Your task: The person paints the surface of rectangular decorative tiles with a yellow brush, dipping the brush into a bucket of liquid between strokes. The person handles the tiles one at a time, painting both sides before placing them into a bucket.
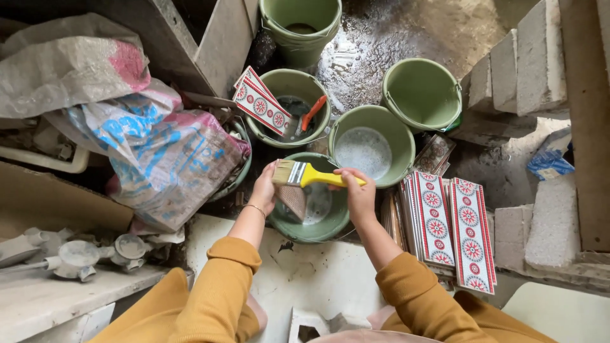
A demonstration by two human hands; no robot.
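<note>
Right hand (359,190) clamped on the yellow handle of a brush (304,174), bristles pointing left. Left hand (265,188) grips a tile (293,201), held back-side up just under the bristles, over the nearest green bucket (311,230) with cloudy water inside. Hands apart, brush spanning the gap between them. More green buckets crowd behind: one holds foamy water (363,150), another props patterned red-and-white tiles (260,101) on its rim beside an orange-handled tool (313,112). On the right, a stack (448,225) of the same narrow floral tiles stands on edge. At left, woven sacks (149,149), white with blue and pink print, slump in a heap.
</note>
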